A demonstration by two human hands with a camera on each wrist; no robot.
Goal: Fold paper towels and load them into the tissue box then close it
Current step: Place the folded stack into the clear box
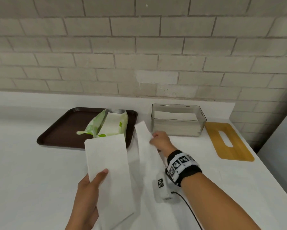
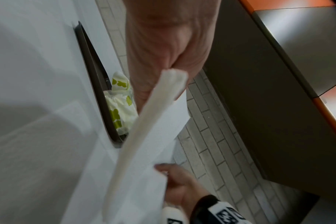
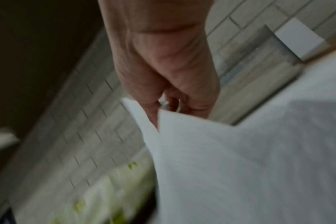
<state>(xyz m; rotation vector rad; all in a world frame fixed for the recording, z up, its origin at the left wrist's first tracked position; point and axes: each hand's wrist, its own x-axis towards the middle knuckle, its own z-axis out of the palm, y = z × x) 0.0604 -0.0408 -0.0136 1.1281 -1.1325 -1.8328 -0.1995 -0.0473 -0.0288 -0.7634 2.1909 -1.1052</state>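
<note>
While the left hand (image 1: pixel 88 195) grips a folded stack of paper towels (image 1: pixel 108 170) from below, thumb pressed on its top face near the lower edge, the right hand (image 1: pixel 160 141) pinches the upper part of a single sheet (image 1: pixel 145 146) between curled fingers. That sheet hangs from the right hand's fingers and trails down toward the right wrist, just to the right of the stack; whether the two papers touch cannot be told from the head view. In the left wrist view the stack's layered edge (image 2: pixel 144 136) runs away from the palm toward the right hand (image 2: pixel 180 186), which shows at the bottom with its black wrist strap (image 2: pixel 205 209).

Just beyond the right hand's knuckles stands the clear tissue box (image 1: pixel 178 120), open on top, with a pile of white towels already inside. To the right of the box, flat on the white counter (image 1: pixel 31 163), lies its wooden lid (image 1: pixel 229 141) with a long slot cut through it. Beyond the left hand's stack sits a dark brown tray (image 1: pixel 63 128), and on it a green and white towel packet (image 1: pixel 108 125), torn open with white sheets showing. The tray's far right corner sits near the box but apart from it. A pale brick wall (image 1: pixel 139 47) rises behind the counter. The right wrist view is blurred; it shows the fingers (image 3: pixel 150 106) closed on the sheet's corner, and the box near the top right.
</note>
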